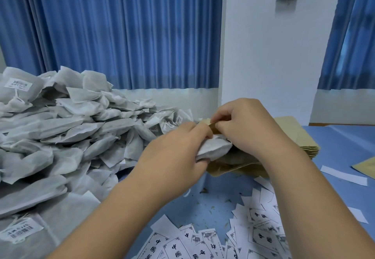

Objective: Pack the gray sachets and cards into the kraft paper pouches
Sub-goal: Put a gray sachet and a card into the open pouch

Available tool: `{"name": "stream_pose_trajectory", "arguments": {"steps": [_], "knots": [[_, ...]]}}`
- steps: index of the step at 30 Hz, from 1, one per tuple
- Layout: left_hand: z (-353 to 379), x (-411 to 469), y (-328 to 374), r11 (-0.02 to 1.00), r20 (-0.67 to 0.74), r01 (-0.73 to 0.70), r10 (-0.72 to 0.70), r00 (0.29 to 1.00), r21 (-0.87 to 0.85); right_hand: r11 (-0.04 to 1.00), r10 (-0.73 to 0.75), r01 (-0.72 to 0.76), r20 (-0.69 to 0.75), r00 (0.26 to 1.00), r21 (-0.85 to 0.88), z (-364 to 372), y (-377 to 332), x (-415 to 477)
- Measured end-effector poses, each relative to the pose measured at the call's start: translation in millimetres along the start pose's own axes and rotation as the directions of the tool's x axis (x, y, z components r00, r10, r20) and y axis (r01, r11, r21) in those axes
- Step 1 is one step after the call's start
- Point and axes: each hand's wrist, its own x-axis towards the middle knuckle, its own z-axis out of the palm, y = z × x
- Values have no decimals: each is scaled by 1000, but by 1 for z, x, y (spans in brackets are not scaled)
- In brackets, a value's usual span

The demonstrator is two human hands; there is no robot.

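Note:
My left hand [178, 149] grips a gray sachet [215, 147] at the middle of the table. My right hand [245, 125] pinches the top edge of a kraft paper pouch [213, 127] just above that sachet. Both hands touch over a stack of flat kraft pouches [292, 135]. A big heap of gray sachets [60, 133] fills the left side. White printed cards [203, 242] lie scattered at the near edge between my forearms.
The table has a blue cover [345, 157] with loose white paper strips [343, 174] and small crumbs on it. Another kraft piece [367, 167] lies at the right edge. Blue curtains [121, 31] and a white wall stand behind.

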Motion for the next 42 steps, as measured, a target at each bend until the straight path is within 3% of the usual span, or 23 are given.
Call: {"name": "stream_pose_trajectory", "arguments": {"steps": [5, 12, 18, 27, 29, 32, 35, 40, 42], "knots": [[-8, 3, -8, 999, -136, 13, -18, 991, -39, 999, 3, -3, -6, 1000, 47, -1, -2, -1], [4, 2, -2, 978, 43, -198, 201, 979, -59, 1000, -12, 11, 26, 1000, 13, 3, -5, -3], [27, -2, -4, 998, -3, -53, 53, 999, 22, 997, -45, 43, 19, 999, 71, 2, -9, -3], [40, -7, 8, 987, 17, -52, 50, 999, 150, 974, -191, 195, -41, 981, 112, 0, -30, -10], [35, -6, 9, 995, 41, -82, 80, 996, 64, 966, -240, 244, -55, 969, 81, 1, -35, -12], [21, -2, 6, 963, 8, -136, 142, 990, -231, 958, -274, 279, -78, 959, 68, 1, -38, -14], [16, 1, -3, 921, -48, -162, 155, 987, -354, 959, -269, 277, -111, 957, 64, -1, -36, -12], [24, 2, -14, 980, -263, -47, -5, 965, -192, 957, -250, 263, -115, 961, 121, -2, -34, -12], [24, 0, -14, 998, -290, 10, -28, 957, -64, 951, -270, 283, -109, 957, 127, -1, -37, -12]]}}
